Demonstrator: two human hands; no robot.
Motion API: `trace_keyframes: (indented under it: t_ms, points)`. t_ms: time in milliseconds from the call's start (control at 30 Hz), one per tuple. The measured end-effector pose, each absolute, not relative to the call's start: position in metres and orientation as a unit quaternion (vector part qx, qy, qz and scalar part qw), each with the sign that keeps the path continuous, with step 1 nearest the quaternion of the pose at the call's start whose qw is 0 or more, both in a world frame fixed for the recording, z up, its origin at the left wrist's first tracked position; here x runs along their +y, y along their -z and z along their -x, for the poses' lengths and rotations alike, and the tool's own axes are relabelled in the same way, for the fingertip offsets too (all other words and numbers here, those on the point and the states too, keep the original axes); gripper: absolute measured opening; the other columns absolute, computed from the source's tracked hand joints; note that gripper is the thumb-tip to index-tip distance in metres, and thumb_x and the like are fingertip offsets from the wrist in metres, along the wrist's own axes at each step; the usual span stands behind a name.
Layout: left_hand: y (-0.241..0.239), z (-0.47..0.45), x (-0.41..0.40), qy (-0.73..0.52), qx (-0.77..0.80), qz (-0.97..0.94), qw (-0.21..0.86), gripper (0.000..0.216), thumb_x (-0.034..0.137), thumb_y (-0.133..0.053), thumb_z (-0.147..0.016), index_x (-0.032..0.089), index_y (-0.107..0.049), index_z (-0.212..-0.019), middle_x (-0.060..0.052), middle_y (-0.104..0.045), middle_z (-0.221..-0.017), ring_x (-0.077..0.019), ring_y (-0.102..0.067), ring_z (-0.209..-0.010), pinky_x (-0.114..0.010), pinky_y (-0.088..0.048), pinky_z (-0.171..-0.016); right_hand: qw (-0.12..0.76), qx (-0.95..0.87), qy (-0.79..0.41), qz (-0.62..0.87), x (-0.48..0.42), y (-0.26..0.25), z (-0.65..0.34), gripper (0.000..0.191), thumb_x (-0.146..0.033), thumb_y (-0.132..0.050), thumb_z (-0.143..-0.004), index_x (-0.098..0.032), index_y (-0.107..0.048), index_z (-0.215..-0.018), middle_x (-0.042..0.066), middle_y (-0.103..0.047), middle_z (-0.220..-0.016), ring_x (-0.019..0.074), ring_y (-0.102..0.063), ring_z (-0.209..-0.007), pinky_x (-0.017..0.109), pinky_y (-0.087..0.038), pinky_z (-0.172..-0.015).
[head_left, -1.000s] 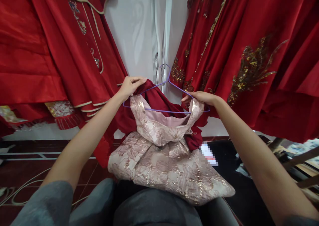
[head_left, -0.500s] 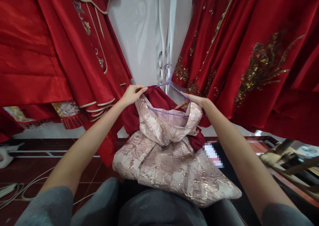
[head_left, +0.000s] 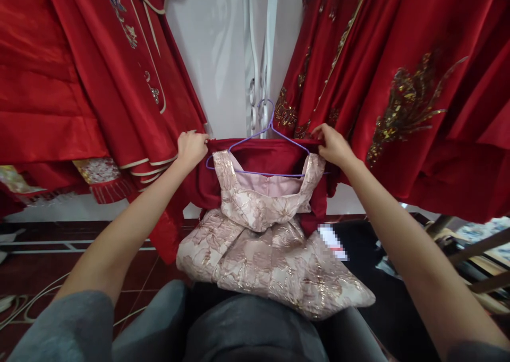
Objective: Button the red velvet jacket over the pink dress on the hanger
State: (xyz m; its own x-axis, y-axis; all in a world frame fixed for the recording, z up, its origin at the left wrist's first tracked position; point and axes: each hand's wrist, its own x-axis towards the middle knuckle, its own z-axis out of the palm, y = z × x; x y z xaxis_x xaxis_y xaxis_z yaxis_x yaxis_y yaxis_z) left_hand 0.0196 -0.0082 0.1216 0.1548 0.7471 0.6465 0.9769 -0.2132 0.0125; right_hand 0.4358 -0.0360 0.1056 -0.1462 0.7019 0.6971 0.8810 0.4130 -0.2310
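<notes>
A pale pink and gold brocade dress (head_left: 263, 208) lies across my lap, its two wide straps looped over a thin purple hanger (head_left: 272, 125). Behind the hanger, a dark red garment (head_left: 263, 152) is stretched sideways, with its top edge almost level. My left hand (head_left: 193, 148) is closed on the left end of that edge, just outside the left strap. On the other side, my right hand (head_left: 333, 144) pinches the right end close to the right strap. Most of the dark red cloth is hidden behind the dress.
Red embroidered garments hang on the left (head_left: 131, 85) and right (head_left: 422, 85), in front of white panels (head_left: 215, 48). White cables (head_left: 35, 298) run over the dark red tiled floor (head_left: 135, 277). A blurred white tag (head_left: 332, 241) rests on the dress skirt.
Both hands have moved outward from the dress straps and now pull the dark red cloth taut behind the hanger. The dress bodice sits straighter on the hanger.
</notes>
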Motion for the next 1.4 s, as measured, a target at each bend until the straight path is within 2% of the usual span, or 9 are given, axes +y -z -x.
trace_keyframes:
  t_ms: [133,267,467,600,767,900,1133,1300,1400]
  points:
    - [-0.112,-0.005,-0.014,0.285,-0.626,0.693,0.217,0.034,0.021,-0.040,-0.084,0.013,-0.070,-0.096,-0.020,-0.068,-0.089,-0.0381,-0.061,-0.097,-0.048,-0.041,-0.082,0.360,-0.683,0.191,0.607,-0.073,-0.112,-0.438,0.028,-0.018,-0.055,-0.073,-0.020,-0.058,-0.101,0.013,-0.060,-0.102,0.0299,-0.058,-0.092,0.044,-0.046,-0.080]
    - [-0.100,0.000,-0.029,0.344,-0.630,0.661,0.217,0.034,0.021,-0.040,-0.083,0.016,-0.068,-0.101,-0.017,-0.069,-0.090,-0.0351,-0.062,-0.099,-0.044,-0.040,-0.084,0.405,-0.606,0.209,0.652,-0.103,-0.113,-0.436,0.027,-0.019,-0.050,-0.079,-0.019,-0.058,-0.104,0.016,-0.061,-0.105,0.0332,-0.060,-0.093,0.048,-0.047,-0.078]
    - [-0.079,-0.014,-0.055,0.331,-0.631,0.669,0.211,0.039,0.045,-0.047,-0.084,0.018,-0.061,-0.107,-0.012,-0.069,-0.082,-0.0340,-0.064,-0.090,-0.039,-0.042,-0.080,0.424,-0.655,0.075,0.621,-0.107,-0.088,-0.430,0.020,-0.032,-0.061,-0.076,-0.022,-0.058,-0.093,0.007,-0.065,-0.077,0.0252,-0.062,-0.073,0.038,-0.049,-0.073]
    - [-0.076,-0.033,-0.053,0.270,-0.626,0.714,0.158,0.049,0.056,-0.038,-0.089,0.016,-0.059,-0.107,-0.015,-0.070,-0.084,-0.0353,-0.066,-0.087,-0.040,-0.044,-0.076,0.433,-0.653,-0.004,0.621,-0.088,-0.060,-0.414,0.016,-0.034,-0.060,-0.077,-0.022,-0.053,-0.087,0.009,-0.068,-0.085,0.0268,-0.065,-0.083,0.039,-0.049,-0.079]
    - [-0.075,-0.084,-0.061,0.310,-0.620,0.716,0.087,0.049,0.050,-0.030,-0.095,0.012,-0.056,-0.111,-0.020,-0.070,-0.090,-0.0338,-0.067,-0.090,-0.039,-0.045,-0.077,0.490,-0.663,-0.134,0.550,-0.080,-0.034,-0.358,0.016,-0.030,-0.053,-0.079,-0.024,-0.042,-0.089,0.009,-0.067,-0.096,0.0264,-0.063,-0.100,0.040,-0.048,-0.088]
    - [-0.063,-0.131,-0.088,0.287,-0.526,0.800,0.021,0.040,0.045,-0.034,-0.095,0.016,-0.056,-0.110,-0.015,-0.071,-0.084,-0.0293,-0.069,-0.083,-0.035,-0.046,-0.074,0.486,-0.716,-0.225,0.448,-0.099,-0.025,-0.303,0.020,-0.035,-0.049,-0.082,-0.026,-0.038,-0.096,0.007,-0.064,-0.095,0.0240,-0.064,-0.094,0.039,-0.051,-0.082]
    - [-0.037,-0.134,-0.093,0.378,-0.474,0.795,-0.035,0.024,0.024,-0.061,-0.081,0.020,-0.058,-0.105,-0.009,-0.070,-0.100,-0.0236,-0.067,-0.093,-0.032,-0.050,-0.080,0.565,-0.680,-0.122,0.450,-0.107,-0.004,-0.293,0.028,-0.019,-0.047,-0.078,-0.023,-0.041,-0.105,0.010,-0.061,-0.104,0.0232,-0.062,-0.096,0.040,-0.050,-0.088]
    - [-0.020,-0.133,-0.081,0.479,-0.445,0.748,-0.115,0.027,0.006,-0.059,-0.074,0.019,-0.058,-0.097,-0.004,-0.071,-0.094,-0.0166,-0.067,-0.086,-0.029,-0.052,-0.081,0.620,-0.659,-0.138,0.402,-0.101,0.012,-0.293,0.047,-0.018,-0.049,-0.081,-0.019,-0.037,-0.126,0.013,-0.060,-0.112,0.0208,-0.062,-0.097,0.038,-0.051,-0.087]
    - [-0.017,-0.134,-0.081,0.495,-0.412,0.756,-0.121,0.029,0.002,-0.055,-0.072,0.020,-0.055,-0.095,-0.003,-0.069,-0.094,-0.0159,-0.067,-0.087,-0.028,-0.053,-0.081,0.614,-0.673,-0.154,0.383,-0.104,0.012,-0.293,0.046,-0.017,-0.050,-0.080,-0.021,-0.040,-0.125,0.013,-0.056,-0.122,0.0183,-0.064,-0.094,0.034,-0.052,-0.084]
